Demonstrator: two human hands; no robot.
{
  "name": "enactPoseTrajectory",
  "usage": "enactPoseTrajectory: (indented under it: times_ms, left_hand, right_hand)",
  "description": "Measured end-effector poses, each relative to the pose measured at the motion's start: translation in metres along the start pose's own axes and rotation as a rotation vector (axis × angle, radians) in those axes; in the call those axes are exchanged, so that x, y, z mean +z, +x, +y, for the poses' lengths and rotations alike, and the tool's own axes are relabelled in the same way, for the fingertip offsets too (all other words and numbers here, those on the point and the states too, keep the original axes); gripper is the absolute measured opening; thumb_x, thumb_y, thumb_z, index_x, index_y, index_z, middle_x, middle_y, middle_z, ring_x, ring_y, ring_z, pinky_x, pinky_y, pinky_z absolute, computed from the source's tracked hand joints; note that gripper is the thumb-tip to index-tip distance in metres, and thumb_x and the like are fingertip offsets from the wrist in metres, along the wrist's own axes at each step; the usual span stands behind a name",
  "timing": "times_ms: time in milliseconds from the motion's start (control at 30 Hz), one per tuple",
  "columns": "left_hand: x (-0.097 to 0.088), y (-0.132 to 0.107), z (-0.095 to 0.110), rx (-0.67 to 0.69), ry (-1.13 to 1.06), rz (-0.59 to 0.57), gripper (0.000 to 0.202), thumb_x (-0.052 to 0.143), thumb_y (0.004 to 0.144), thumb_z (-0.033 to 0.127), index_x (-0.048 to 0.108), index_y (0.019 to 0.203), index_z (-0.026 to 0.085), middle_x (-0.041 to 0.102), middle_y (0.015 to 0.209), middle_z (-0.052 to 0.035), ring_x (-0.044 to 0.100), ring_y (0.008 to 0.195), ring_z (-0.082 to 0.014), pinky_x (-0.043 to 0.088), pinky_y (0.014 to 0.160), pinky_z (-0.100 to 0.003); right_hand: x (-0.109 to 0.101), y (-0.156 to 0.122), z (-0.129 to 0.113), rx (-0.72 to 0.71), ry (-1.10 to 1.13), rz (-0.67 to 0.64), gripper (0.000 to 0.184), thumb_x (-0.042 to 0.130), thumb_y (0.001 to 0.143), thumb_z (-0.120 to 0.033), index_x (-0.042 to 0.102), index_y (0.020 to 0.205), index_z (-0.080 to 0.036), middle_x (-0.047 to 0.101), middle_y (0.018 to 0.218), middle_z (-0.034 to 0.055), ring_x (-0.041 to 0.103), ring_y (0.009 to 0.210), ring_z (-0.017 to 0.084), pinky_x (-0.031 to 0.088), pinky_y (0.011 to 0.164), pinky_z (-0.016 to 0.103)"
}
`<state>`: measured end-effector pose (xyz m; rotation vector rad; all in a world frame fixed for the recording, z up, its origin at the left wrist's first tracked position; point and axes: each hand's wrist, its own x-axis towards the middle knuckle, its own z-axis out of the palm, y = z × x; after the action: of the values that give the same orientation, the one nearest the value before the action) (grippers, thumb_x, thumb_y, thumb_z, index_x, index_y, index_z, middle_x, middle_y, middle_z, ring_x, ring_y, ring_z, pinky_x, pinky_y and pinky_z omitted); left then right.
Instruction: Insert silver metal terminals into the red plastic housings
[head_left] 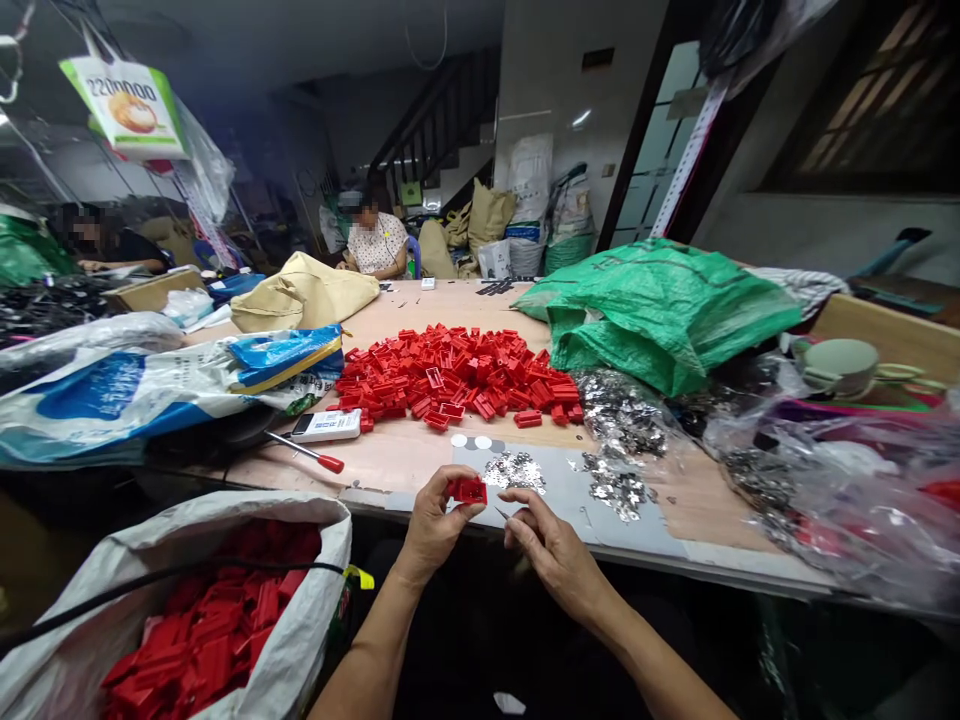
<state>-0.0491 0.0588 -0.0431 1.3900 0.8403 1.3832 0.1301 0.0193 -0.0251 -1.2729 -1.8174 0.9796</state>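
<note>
Hands close together but not touching, just over the near edge of the worktop (405, 455): left hand (439, 525) clamped on a red plastic part (469, 490); right hand (551, 550) pinching a small metal piece (500, 513) just beside it. Loose silver metal pieces (514, 470) lie beyond, a heap of red plastic parts (457, 375) farther on; white woven sack (315, 560) at lower left holds more.
</note>
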Motion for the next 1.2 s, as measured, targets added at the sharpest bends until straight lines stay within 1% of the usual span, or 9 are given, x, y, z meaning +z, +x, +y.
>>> enactPoseTrajectory:
  times_ms: [100,167,233,367,533,800,1000,1133,1200]
  left_hand:
    - [0.008,-0.003,0.007,-0.169,-0.306,0.133,0.025,0.072,0.073,0.021,0.062,0.096,0.020,0.067,0.093,-0.0017,0.064,0.085,-0.0139,0.046,0.085,-0.027]
    - [0.014,-0.005,0.009,-0.318,-0.587,0.165,0.015,0.069,0.076,0.023,0.059,0.086,0.018,0.069,0.085,-0.0013,0.066,0.085,-0.0153,0.046,0.088,-0.030]
    - [0.018,-0.006,0.010,-0.459,-0.794,0.169,0.012,0.067,0.078,0.023,0.057,0.079,0.016,0.070,0.081,-0.0030,0.068,0.087,-0.0187,0.046,0.091,-0.035]
    - [0.025,-0.011,0.013,-0.632,-0.940,0.203,0.008,0.058,0.085,0.018,0.060,0.084,0.011,0.072,0.081,-0.0083,0.070,0.085,-0.0213,0.049,0.089,-0.037]
    - [0.030,-0.015,0.022,-0.707,-0.995,0.191,0.014,0.051,0.089,0.017,0.062,0.087,0.007,0.072,0.079,-0.0099,0.071,0.081,-0.0207,0.053,0.076,-0.030]
    - [0.035,-0.018,0.028,-0.743,-1.034,0.147,0.021,0.048,0.091,0.020,0.063,0.092,0.005,0.072,0.079,-0.0112,0.070,0.076,-0.0188,0.053,0.077,-0.031]
    - [0.042,-0.024,0.031,-0.755,-1.014,0.170,0.017,0.052,0.089,0.018,0.063,0.086,0.006,0.073,0.081,-0.0117,0.071,0.077,-0.0208,0.052,0.085,-0.037]
    - [0.044,-0.025,0.032,-0.764,-1.027,0.191,0.017,0.052,0.089,0.018,0.063,0.086,0.006,0.072,0.080,-0.0110,0.070,0.076,-0.0203,0.052,0.084,-0.037]
    - [0.043,-0.024,0.033,-0.768,-1.028,0.206,0.020,0.050,0.090,0.019,0.063,0.086,0.006,0.072,0.079,-0.0106,0.070,0.075,-0.0194,0.053,0.080,-0.034]
  right_hand:
    - [-0.003,-0.004,-0.007,-0.005,0.060,-0.028,0.039,0.037,0.095,-0.039,0.038,0.130,-0.021,0.060,0.067,-0.0028,0.056,0.066,0.015,0.042,0.066,0.029]
    - [-0.005,-0.007,-0.010,-0.010,0.087,-0.042,0.044,0.038,0.095,-0.040,0.035,0.134,-0.020,0.059,0.065,-0.0033,0.056,0.065,0.015,0.042,0.066,0.029]
    - [-0.006,-0.009,-0.013,-0.017,0.072,-0.041,0.047,0.038,0.095,-0.040,0.033,0.137,-0.021,0.059,0.065,-0.0039,0.055,0.063,0.014,0.042,0.066,0.028]
    - [-0.007,-0.009,-0.017,-0.035,0.006,-0.046,0.049,0.038,0.095,-0.038,0.031,0.141,-0.020,0.058,0.063,-0.0049,0.053,0.060,0.013,0.041,0.065,0.027]
    - [-0.007,-0.005,-0.021,-0.068,-0.030,-0.041,0.048,0.039,0.095,-0.034,0.033,0.141,-0.020,0.057,0.063,-0.0055,0.052,0.059,0.012,0.041,0.065,0.025]
    - [-0.013,-0.005,-0.022,-0.079,-0.074,-0.037,0.042,0.042,0.094,-0.035,0.046,0.134,-0.022,0.061,0.063,-0.0031,0.057,0.060,0.014,0.044,0.062,0.025]
    - [-0.017,-0.003,-0.020,-0.172,-0.114,0.076,0.029,0.042,0.094,-0.034,0.064,0.111,-0.024,0.070,0.093,0.0040,0.065,0.082,0.018,0.048,0.075,0.027]
    - [-0.022,-0.004,-0.024,-0.169,-0.094,0.010,0.031,0.040,0.095,-0.034,0.062,0.115,-0.024,0.070,0.098,0.0039,0.065,0.084,0.017,0.049,0.076,0.026]
    - [-0.023,-0.007,-0.027,-0.142,-0.126,-0.045,0.034,0.042,0.094,-0.035,0.056,0.122,-0.024,0.070,0.090,0.0030,0.065,0.080,0.018,0.049,0.074,0.027]
